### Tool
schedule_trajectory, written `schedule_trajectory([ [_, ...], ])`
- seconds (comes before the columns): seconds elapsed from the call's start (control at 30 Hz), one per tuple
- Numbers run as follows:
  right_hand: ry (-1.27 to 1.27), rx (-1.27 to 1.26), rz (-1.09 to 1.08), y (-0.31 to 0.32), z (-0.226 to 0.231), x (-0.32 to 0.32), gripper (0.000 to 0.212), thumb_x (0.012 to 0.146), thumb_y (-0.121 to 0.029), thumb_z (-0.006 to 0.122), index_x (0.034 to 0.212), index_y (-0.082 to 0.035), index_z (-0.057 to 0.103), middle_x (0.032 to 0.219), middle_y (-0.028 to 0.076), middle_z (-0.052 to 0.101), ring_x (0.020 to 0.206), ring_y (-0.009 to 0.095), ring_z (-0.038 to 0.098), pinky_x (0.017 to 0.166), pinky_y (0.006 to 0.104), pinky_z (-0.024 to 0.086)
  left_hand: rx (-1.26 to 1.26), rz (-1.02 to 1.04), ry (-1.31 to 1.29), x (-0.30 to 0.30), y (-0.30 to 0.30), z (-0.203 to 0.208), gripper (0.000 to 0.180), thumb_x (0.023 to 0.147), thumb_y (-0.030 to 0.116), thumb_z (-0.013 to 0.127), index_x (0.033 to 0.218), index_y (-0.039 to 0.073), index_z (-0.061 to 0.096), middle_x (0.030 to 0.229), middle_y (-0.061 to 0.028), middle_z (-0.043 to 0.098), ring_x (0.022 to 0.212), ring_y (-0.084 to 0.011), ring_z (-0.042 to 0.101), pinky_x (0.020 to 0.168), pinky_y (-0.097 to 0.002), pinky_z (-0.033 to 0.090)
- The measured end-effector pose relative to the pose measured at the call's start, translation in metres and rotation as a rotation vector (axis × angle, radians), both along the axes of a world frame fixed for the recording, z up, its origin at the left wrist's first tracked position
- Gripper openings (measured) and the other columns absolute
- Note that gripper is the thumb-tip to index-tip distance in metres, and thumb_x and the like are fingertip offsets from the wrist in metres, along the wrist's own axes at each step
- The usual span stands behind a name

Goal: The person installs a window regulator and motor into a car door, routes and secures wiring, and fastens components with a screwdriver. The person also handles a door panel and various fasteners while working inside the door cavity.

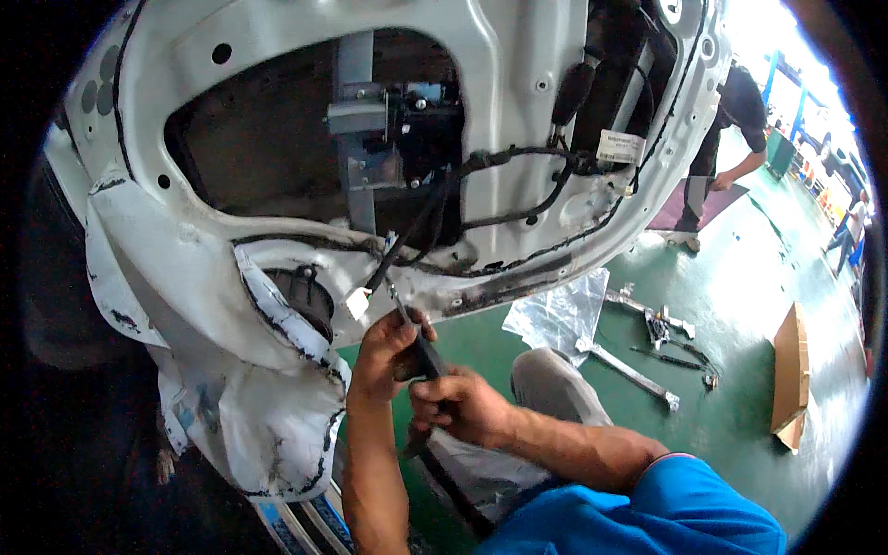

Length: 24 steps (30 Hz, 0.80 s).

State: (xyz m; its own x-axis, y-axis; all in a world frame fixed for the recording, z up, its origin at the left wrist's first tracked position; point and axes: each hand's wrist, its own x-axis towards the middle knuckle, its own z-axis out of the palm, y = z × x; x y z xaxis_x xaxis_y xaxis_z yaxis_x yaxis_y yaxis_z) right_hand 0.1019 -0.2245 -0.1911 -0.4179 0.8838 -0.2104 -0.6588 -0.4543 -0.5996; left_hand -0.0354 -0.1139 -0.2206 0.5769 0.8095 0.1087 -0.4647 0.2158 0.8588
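Observation:
A white car door (499, 55) with its inner trim off stands in front of me. Below its lower edge, my left hand (388, 350) is closed around the upper part of a black-handled tool (427, 356) with a thin metal shaft. Lower on the same tool, my right hand (462, 404) grips with bent fingers. The shaft points up toward the door, near a white connector (357, 302) on a black wiring harness (393, 259). Whether its tip touches anything, I cannot tell. A window regulator motor (421, 111) shows inside the large door opening.
A peeled white liner sheet (250, 398) hangs at the door's lower left. On the green floor lie a clear plastic bag (555, 314), a metal window regulator (634, 375) with cables, and a cardboard box (790, 379). Another person (740, 111) stands beyond the door.

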Motion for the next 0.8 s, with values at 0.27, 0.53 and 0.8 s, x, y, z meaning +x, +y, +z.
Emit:
schedule_trajectory([
  [0.27,-1.729,0.798,-0.179,-0.009,0.028,0.005,0.07,0.081,-0.041,0.075,0.122,0.008,0.046,0.076,0.023,0.067,0.069,0.04,0.068,0.06,0.0486,0.053,-0.009,-0.037,-0.045,-0.006,0.006,-0.008,0.043,0.098,0.025,0.06,0.13,-0.004,0.054,0.099,-0.0083,0.067,0.084,-0.014,0.063,0.071,-0.0235,0.048],
  [0.53,-1.116,0.469,-0.24,-0.001,0.017,-0.023,0.05,0.08,-0.034,0.074,0.108,0.001,0.05,0.074,0.014,0.062,0.063,0.029,0.062,0.056,0.042,0.047,0.044,-0.029,0.06,-0.016,0.002,0.02,0.051,0.096,0.031,0.065,0.13,-0.004,0.054,0.095,-0.0091,0.066,0.073,-0.0096,0.059,0.069,-0.022,0.048],
  [0.8,-0.648,0.373,-0.036,0.003,0.014,0.004,0.03,0.083,-0.026,0.068,0.096,-0.004,0.052,0.064,0.006,0.056,0.052,0.023,0.052,0.056,0.0379,0.043,-0.022,0.018,0.039,-0.007,0.003,0.005,0.037,0.095,0.023,0.065,0.122,-0.001,0.057,0.097,-0.0086,0.067,0.085,-0.0178,0.064,0.083,-0.0306,0.05],
])
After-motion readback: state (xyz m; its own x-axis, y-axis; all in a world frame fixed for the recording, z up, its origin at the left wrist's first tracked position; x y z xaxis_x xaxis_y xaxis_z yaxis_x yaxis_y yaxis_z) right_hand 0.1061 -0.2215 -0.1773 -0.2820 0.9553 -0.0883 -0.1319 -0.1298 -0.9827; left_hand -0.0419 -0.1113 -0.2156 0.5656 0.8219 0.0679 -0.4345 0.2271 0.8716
